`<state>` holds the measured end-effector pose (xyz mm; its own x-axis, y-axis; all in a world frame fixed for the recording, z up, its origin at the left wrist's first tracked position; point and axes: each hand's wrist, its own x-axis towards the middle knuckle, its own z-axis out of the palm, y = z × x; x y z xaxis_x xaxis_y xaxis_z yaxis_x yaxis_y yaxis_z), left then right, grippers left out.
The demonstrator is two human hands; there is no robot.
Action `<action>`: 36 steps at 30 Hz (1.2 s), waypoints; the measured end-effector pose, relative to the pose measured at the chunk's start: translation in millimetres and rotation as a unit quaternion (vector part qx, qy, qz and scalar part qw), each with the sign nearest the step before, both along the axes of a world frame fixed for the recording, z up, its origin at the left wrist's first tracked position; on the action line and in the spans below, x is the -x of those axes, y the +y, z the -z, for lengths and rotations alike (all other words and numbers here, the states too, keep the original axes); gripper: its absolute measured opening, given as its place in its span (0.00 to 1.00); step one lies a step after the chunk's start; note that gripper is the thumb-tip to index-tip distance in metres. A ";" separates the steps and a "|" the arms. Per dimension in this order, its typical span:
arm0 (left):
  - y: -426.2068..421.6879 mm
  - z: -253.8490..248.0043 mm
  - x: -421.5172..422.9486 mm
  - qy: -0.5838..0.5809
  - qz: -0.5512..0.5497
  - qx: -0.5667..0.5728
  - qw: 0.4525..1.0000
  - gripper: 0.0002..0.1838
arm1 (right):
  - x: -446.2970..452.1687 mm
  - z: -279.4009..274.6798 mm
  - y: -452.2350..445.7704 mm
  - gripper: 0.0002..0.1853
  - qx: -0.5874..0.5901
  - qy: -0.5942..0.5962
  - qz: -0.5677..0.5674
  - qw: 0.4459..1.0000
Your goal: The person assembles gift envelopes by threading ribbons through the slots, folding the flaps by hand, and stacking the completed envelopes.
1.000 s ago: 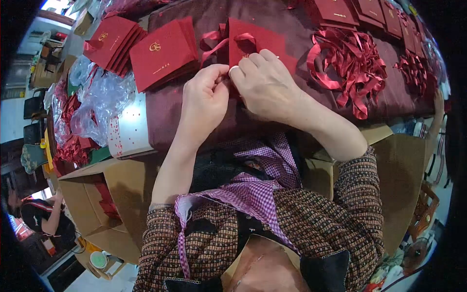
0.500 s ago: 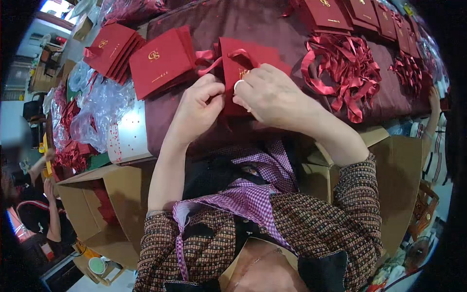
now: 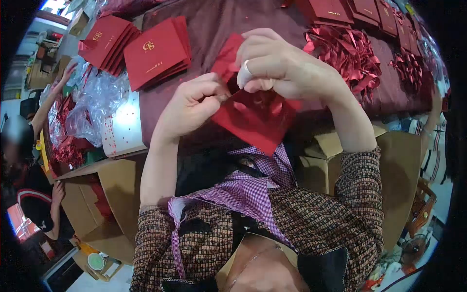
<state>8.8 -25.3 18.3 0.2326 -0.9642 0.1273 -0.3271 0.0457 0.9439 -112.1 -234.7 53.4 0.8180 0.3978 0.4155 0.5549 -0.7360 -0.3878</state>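
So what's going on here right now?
Someone is working at a covered table, with their left hand and ringed right hand together at a tilted red card item. Their fingers hide exactly what they are doing to it. Stacked red cards with gold print and a tangled pile of red ribbons lie nearby. Another person is at the left.
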 end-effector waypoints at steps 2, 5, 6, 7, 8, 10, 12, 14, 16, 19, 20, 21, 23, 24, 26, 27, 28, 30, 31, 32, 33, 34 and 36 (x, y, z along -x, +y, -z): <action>1.0 9.6 0.1 0.059 0.005 -0.002 0.998 0.08 | 5.5 -1.6 3.2 0.05 -0.041 0.055 -0.042 0.997; 1.9 18.4 -1.6 0.170 0.002 0.006 0.985 0.07 | 6.2 -0.3 3.4 0.05 -0.047 0.053 -0.042 0.997; 3.2 20.6 -5.6 0.254 -0.019 -0.014 0.967 0.06 | 6.5 -0.7 2.7 0.05 -0.044 0.055 -0.042 0.997; 2.5 22.0 -9.0 0.336 -0.039 -0.033 0.941 0.06 | 8.2 -1.9 2.3 0.05 -0.044 0.056 -0.042 0.997; -1.0 22.4 -13.6 0.315 -0.066 0.034 0.946 0.05 | 11.1 -3.9 1.8 0.05 -0.047 0.078 -0.055 0.994; 6.6 25.7 -35.5 0.453 -0.115 0.015 0.884 0.06 | 14.4 -5.1 -2.0 0.06 -0.067 0.127 -0.086 0.986; 10.1 31.1 -44.7 0.451 -0.082 0.045 0.888 0.07 | 17.2 -4.4 -4.4 0.06 -0.101 0.137 -0.083 0.982; 9.9 33.0 -42.5 0.502 -0.147 0.064 0.850 0.07 | 17.9 -2.9 -11.3 0.06 -0.132 0.149 -0.071 0.977; 6.4 33.2 -37.0 0.493 -0.172 0.068 0.850 0.09 | 19.7 3.6 -18.2 0.07 -0.197 0.147 -0.001 0.969; 0.9 24.8 -23.0 0.408 -0.282 0.006 0.868 0.13 | 19.4 3.9 -26.1 0.07 -0.218 0.154 0.092 0.959; 4.3 21.8 -19.5 0.409 -0.279 0.011 0.869 0.13 | 20.5 1.4 -26.9 0.03 -0.248 0.198 0.126 0.940; 9.6 18.3 -16.4 0.390 -0.260 -0.024 0.883 0.14 | 20.7 1.2 -27.3 0.02 -0.231 0.177 0.152 0.945; 17.1 14.5 -4.2 0.330 -0.191 -0.053 0.923 0.18 | 18.4 5.7 -29.1 0.02 -0.213 0.123 0.159 0.956; 16.7 12.6 5.9 0.347 -0.138 -0.036 0.927 0.19 | 16.9 5.5 -28.0 0.02 -0.199 0.109 0.145 0.963; 16.1 13.3 20.8 0.325 -0.105 -0.006 0.940 0.18 | 5.3 12.9 -23.5 0.05 -0.154 0.044 0.094 0.983; 2.8 15.5 24.1 0.323 -0.117 -0.036 0.938 0.17 | 4.5 10.1 -14.1 0.07 -0.174 0.119 0.115 0.971; -11.8 5.7 32.9 0.387 -0.150 0.004 0.910 0.13 | 2.6 14.2 -1.6 0.09 -0.152 0.048 0.146 0.976; -15.4 13.6 22.6 0.498 -0.163 0.017 0.852 0.12 | 5.3 1.5 11.9 0.27 -0.058 0.022 0.175 0.983; -14.9 13.0 18.6 0.493 -0.168 0.026 0.853 0.12 | 8.4 -4.5 15.9 0.34 0.003 -0.035 0.177 0.984; -14.8 12.5 15.6 0.492 -0.201 0.040 0.846 0.09 | 15.2 -10.5 16.8 0.46 0.029 -0.003 0.143 0.989; -14.0 12.0 13.7 0.494 -0.233 0.051 0.836 0.08 | 21.6 -20.0 19.8 0.51 0.052 0.053 0.111 0.991; -12.3 7.9 12.0 0.479 -0.251 0.053 0.839 0.08 | 28.7 -21.3 24.0 0.55 0.067 0.092 0.077 0.990; -9.8 7.9 11.1 0.494 -0.270 0.056 0.825 0.09 | 40.1 -20.9 35.6 0.53 0.131 0.130 0.068 0.980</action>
<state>-2.3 -35.1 10.3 0.6677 -0.6816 -0.2993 0.5973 0.2508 0.7618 -152.3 -199.1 74.2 0.9353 0.3438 0.0830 0.3528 -0.8895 -0.2906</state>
